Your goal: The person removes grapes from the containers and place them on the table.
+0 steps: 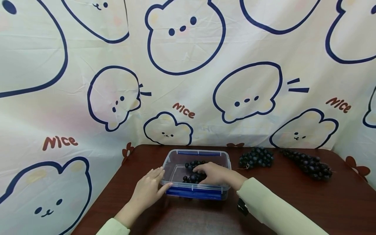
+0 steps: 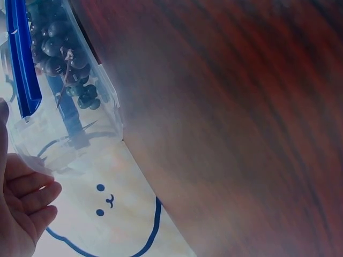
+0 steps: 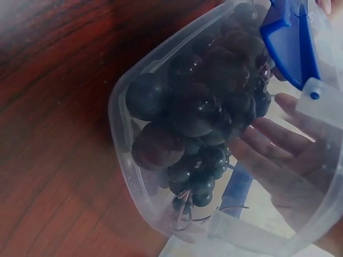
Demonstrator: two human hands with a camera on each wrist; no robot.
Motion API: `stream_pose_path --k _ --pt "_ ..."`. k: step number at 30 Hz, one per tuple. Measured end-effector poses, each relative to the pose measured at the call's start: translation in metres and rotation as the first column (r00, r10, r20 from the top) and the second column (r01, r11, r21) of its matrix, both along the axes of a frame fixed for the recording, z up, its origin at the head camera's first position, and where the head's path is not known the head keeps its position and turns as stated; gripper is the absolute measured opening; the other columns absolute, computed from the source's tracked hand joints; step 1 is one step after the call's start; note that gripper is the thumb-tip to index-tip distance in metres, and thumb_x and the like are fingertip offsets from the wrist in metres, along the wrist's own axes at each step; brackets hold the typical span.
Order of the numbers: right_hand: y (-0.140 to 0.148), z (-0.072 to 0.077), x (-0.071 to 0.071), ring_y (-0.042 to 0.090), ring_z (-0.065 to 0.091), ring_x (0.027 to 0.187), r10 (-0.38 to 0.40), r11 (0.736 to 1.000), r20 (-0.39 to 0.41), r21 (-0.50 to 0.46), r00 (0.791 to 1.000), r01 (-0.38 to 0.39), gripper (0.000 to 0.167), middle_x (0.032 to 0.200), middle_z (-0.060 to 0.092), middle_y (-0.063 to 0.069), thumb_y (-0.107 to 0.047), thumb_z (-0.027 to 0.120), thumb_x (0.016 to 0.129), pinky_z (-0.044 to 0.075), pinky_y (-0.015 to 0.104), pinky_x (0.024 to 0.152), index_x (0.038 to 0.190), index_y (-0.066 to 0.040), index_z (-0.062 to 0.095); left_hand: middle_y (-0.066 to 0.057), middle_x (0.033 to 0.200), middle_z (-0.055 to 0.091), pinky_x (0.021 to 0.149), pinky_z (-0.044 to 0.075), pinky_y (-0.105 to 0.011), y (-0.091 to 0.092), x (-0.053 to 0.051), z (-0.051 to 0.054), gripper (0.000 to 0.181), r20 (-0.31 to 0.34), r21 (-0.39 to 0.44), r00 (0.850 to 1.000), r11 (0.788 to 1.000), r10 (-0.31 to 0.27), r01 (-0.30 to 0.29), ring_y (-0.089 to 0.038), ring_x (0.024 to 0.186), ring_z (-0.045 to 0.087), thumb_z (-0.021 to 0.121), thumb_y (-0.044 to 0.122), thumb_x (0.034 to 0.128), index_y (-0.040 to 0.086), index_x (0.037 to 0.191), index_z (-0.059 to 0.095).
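Left hand (image 1: 149, 186): fingers extended, thumb apart, at the near left corner of a clear plastic container (image 1: 174, 167), lower centre of frame. Right hand (image 1: 216, 174): inside it, fingers loosely spread against dark grapes (image 1: 194, 179). Rounded grape bunch (image 1: 256, 158), right of centre; elongated grape bunch (image 1: 311, 165), lower right. Reddish-brown table (image 1: 279, 195) beneath.

Both arms out front, hands apart.
Left hand (image 1: 149, 188): fingers side by side, thumb spread away. Right hand (image 1: 216, 174): fingers pointing leftward, thumb and forefinger apart, forearm angled in from the right.
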State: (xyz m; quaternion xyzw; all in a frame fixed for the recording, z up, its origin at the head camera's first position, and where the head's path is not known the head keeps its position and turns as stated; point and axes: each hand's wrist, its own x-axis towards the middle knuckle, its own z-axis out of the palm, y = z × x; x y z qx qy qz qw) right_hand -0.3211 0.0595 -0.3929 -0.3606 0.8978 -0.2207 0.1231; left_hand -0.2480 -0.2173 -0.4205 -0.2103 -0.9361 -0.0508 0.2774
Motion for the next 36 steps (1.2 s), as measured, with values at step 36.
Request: stream_pose_path --k 36 --pt "-0.02 -0.008 -0.005 0.023 0.047 0.129 -0.035 0.987 0.094 0.158 0.995 0.02 0.057 0.143 0.049 0.006 0.001 0.064 0.089 0.046 0.038 0.097 0.142 -0.013 0.049 -0.02 0.122 0.064 0.098 0.046 -0.046 0.0 -0.001 0.0 0.059 -0.02 -0.006 1.0 1.0 -0.016 0.016 -0.03 0.115 0.06 0.073 0.046 0.0829 -0.005 0.113 0.07"
